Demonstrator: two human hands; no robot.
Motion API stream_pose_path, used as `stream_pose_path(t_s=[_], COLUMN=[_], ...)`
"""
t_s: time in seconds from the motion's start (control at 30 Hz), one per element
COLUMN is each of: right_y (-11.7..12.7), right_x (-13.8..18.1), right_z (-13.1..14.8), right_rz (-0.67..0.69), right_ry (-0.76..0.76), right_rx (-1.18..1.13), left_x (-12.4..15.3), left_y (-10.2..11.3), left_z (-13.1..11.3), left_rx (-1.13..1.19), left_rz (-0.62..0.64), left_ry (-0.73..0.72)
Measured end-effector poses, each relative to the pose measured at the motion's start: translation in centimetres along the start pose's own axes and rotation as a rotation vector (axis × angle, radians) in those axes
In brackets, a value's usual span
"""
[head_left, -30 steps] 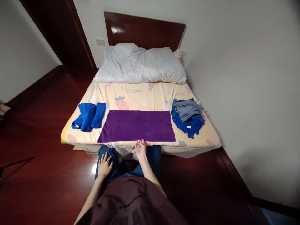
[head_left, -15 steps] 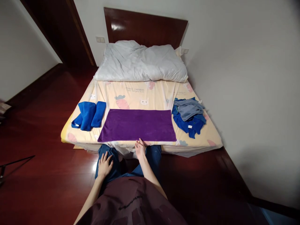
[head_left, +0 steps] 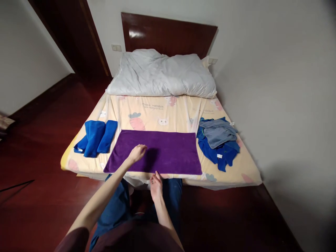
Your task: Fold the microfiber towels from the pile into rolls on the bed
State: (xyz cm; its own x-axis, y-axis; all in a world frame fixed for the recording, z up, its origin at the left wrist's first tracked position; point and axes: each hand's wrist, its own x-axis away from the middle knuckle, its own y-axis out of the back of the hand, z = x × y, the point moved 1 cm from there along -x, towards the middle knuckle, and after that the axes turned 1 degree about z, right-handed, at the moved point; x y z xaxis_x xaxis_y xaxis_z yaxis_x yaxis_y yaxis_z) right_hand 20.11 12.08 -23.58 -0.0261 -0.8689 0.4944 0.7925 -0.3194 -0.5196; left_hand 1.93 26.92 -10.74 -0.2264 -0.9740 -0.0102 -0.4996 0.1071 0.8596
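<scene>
A purple towel (head_left: 168,154) lies spread flat, its near edge close to the front of the bed. Over its left half hovers my left hand (head_left: 138,153), back upward and fingers bent together, casting a shadow on the cloth; nothing shows in it. My right hand (head_left: 156,185) is at the towel's near edge, palm turned up, fingers loosely bent and apart, fingertips at the hem. Folded blue towels (head_left: 95,139) lie to the left. To the right is a crumpled heap of blue cloths (head_left: 224,154) with a grey cloth (head_left: 218,133) on top.
The bed has a cream sheet (head_left: 162,113) printed with carrots and rabbits. A bunched white quilt (head_left: 162,75) lies against the dark wooden headboard (head_left: 170,35). A wall runs along the right, and a thin black rod (head_left: 17,185) is at the lower left.
My left hand has lifted off my left knee and moved forward over the towel, its fingers drawing together. The right hand stays at the near hem. The view has shifted slightly.
</scene>
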Motion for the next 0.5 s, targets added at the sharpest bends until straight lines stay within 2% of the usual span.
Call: stream_pose_path(t_s=[0.1, 0.2, 0.27, 0.37, 0.5], right_y=[0.2, 0.6, 1.1, 1.9, 2.7], right_x=[-0.4, -0.9, -1.2, -1.7, -2.5], right_z=[-0.1, -0.5, -0.9, -1.3, -1.3], right_rz=[0.035, 0.041, 0.021, -0.017, -0.070], right_ry=[0.026, 0.018, -0.010, -0.049, -0.085], right_rx=[0.084, 0.096, 0.121, 0.185, 0.240], left_x=[-9.0, -15.4, -18.1, -20.8, -23.0], left_y=[-0.5, -2.8, -4.7, -6.9, -7.8], left_z=[-0.3, 0.6, 1.4, 2.3, 2.6], left_rx=[-0.066, -0.069, -0.061, -0.049, -0.040], left_rz=[0.090, 0.120, 0.148, 0.195, 0.208], left_ry=[0.000, 0.057, 0.095, 0.144, 0.204])
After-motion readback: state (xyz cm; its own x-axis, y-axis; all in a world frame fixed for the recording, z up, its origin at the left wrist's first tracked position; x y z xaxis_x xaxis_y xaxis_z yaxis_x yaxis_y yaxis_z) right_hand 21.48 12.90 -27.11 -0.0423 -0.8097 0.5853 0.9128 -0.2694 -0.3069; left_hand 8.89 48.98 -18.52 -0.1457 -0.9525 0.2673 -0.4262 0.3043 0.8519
